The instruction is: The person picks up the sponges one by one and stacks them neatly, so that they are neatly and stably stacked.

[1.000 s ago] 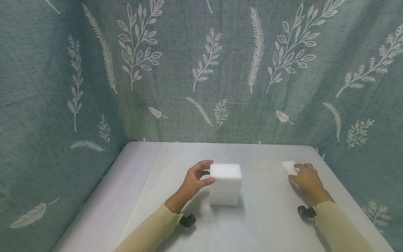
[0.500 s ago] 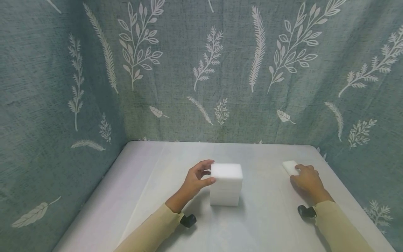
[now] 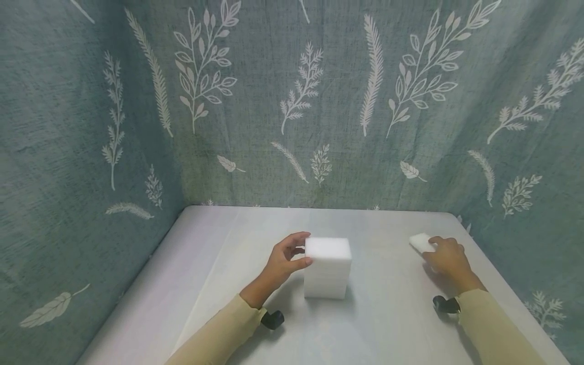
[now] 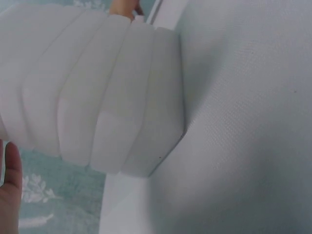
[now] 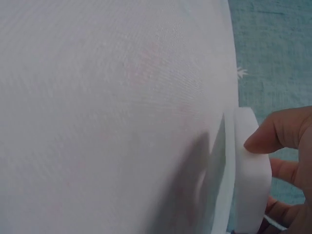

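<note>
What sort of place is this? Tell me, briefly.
Probably a staged recording booth, not a lived-in room: leaf-print curtains wall in a white table on three sides, which bears only a sponge stack and one loose sponge.

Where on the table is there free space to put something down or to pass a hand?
The table is bare left of the left hand, behind the sponge stack up to the curtain, and between the stack and the right hand. The right edge is tight: a single sponge lies under the fingers there.
</note>
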`<state>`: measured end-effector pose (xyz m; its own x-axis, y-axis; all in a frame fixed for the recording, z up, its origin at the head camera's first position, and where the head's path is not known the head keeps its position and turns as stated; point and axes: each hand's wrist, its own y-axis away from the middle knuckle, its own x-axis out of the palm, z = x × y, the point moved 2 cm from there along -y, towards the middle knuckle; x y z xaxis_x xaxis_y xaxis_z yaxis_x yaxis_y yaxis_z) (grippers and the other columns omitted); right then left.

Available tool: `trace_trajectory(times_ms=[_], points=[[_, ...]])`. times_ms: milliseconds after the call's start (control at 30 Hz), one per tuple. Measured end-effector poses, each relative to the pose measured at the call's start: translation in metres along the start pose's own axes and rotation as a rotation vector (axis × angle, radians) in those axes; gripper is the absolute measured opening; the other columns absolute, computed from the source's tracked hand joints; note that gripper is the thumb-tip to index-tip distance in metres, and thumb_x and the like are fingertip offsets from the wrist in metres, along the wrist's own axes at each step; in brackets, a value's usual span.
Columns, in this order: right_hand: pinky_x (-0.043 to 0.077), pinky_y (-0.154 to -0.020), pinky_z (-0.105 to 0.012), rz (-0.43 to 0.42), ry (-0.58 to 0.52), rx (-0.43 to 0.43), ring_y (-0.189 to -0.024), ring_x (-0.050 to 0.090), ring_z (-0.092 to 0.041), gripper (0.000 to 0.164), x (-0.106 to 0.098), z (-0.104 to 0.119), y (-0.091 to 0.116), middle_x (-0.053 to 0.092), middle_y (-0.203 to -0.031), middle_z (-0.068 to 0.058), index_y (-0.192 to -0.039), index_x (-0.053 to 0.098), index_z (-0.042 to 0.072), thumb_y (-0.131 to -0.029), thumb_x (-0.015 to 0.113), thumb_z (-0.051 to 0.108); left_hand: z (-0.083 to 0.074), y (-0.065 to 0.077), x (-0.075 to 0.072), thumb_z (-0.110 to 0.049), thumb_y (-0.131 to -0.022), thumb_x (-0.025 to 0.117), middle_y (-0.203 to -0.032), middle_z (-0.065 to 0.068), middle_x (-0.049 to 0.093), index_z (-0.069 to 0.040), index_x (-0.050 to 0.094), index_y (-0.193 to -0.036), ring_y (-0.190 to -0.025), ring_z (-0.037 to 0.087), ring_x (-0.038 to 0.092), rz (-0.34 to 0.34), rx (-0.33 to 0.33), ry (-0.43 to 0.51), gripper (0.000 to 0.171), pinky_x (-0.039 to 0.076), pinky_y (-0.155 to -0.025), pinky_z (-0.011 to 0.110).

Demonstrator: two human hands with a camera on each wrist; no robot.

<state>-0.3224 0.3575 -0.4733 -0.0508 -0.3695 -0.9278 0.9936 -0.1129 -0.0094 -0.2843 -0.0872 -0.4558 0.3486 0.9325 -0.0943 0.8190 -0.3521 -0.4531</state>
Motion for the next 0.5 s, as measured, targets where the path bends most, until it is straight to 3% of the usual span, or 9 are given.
trace_trajectory(times_ms=[333,500], points=[[0.036,-0.088,-0.069,-0.056,-0.060,-0.129,-0.113,0.035,-0.056,0.056,0.001,0.002,-0.002,0.035,-0.128,-0.037,-0.132,0.048,-0.004,-0.088,0.063,0.026,-0.002,0.000,-0.002,-0.011,-0.084,0.077,-0.123,0.010,0.059,-0.009,0.054,-0.135,-0.114,0.025,0.055,0.004,0.044,-0.033,0.056,0.043,-0.099,0.050],[0.034,-0.091,-0.069,-0.072,-0.083,-0.206,-0.114,0.037,-0.053,0.053,-0.003,0.010,0.000,0.039,-0.128,-0.035,-0.130,0.051,-0.003,-0.087,0.065,0.025,-0.026,0.002,0.002,0.000,-0.084,0.073,-0.125,0.020,0.056,0.004,0.051,-0.134,-0.114,0.035,0.052,0.013,0.048,0.002,0.055,0.037,-0.100,0.061]])
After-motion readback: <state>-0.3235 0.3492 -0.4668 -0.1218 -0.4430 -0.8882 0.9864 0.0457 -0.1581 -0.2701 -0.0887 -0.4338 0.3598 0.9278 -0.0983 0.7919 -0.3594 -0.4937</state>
